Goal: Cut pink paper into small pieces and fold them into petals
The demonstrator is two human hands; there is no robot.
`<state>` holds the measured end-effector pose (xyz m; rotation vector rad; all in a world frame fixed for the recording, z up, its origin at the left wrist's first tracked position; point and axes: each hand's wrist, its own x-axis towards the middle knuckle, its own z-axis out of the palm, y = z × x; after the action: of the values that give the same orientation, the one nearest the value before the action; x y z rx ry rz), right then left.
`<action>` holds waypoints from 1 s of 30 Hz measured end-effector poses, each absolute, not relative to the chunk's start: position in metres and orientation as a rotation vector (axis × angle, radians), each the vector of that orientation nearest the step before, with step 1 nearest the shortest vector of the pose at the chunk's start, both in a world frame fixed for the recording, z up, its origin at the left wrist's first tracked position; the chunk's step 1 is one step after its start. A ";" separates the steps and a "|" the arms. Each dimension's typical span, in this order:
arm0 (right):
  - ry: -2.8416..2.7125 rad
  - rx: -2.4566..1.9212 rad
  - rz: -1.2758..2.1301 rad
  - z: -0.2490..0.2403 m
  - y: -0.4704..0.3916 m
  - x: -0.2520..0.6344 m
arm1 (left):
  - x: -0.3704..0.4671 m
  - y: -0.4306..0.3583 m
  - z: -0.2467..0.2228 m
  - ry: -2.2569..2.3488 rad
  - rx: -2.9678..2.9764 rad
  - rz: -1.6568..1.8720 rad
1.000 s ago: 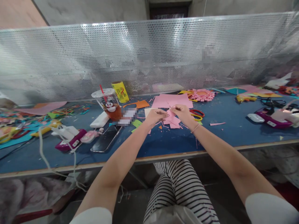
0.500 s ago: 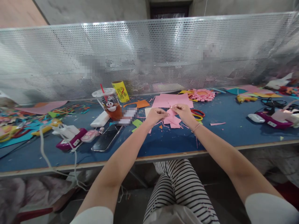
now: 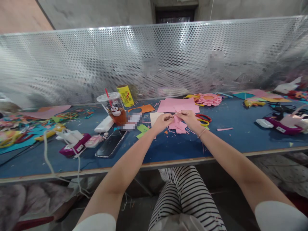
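Note:
My left hand [image 3: 163, 122] and my right hand [image 3: 189, 118] meet over the middle of the blue table, fingertips pinched close together. Between them is a small piece of pink paper, gripped by the right fingers and at the left fingertips. Cut pink paper pieces [image 3: 181, 127] lie just beneath. Behind the hands is a larger pink sheet [image 3: 178, 104]. Scissors with red and yellow handles [image 3: 204, 120] rest beside my right hand. A pink fringed paper ring [image 3: 209, 99] lies farther back on the right.
Left of the hands are a phone [image 3: 111, 143], a drink cup [image 3: 115, 110], a yellow roll [image 3: 125, 96] and a purple power strip [image 3: 75, 145] with cables. A yellow glue gun [image 3: 254, 103] and another purple strip [image 3: 284, 125] are at right. A perforated metal screen [image 3: 168, 57] stands behind.
Both hands stay over the pink paper; the fingertips have drawn slightly closer together. The whole view has shifted a little.

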<state>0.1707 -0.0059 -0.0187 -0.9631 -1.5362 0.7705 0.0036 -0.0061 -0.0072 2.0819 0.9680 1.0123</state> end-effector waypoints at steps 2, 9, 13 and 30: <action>-1.547 -0.980 0.771 -0.021 -0.004 0.169 | 0.006 -0.009 -0.007 0.988 2.141 1.047; -1.500 -0.928 0.843 -0.024 -0.001 0.165 | 0.010 -0.009 -0.009 1.053 2.129 1.130; -1.426 -0.872 0.927 -0.022 -0.002 0.166 | 0.009 -0.006 -0.011 1.022 2.077 1.115; -1.404 -0.861 0.925 -0.018 -0.006 0.167 | 0.009 -0.003 -0.013 0.996 1.927 1.116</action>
<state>0.1675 -0.0062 -0.0179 -0.8614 -1.4045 0.9249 0.0091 -0.0034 -0.0131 1.9268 0.9959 1.1165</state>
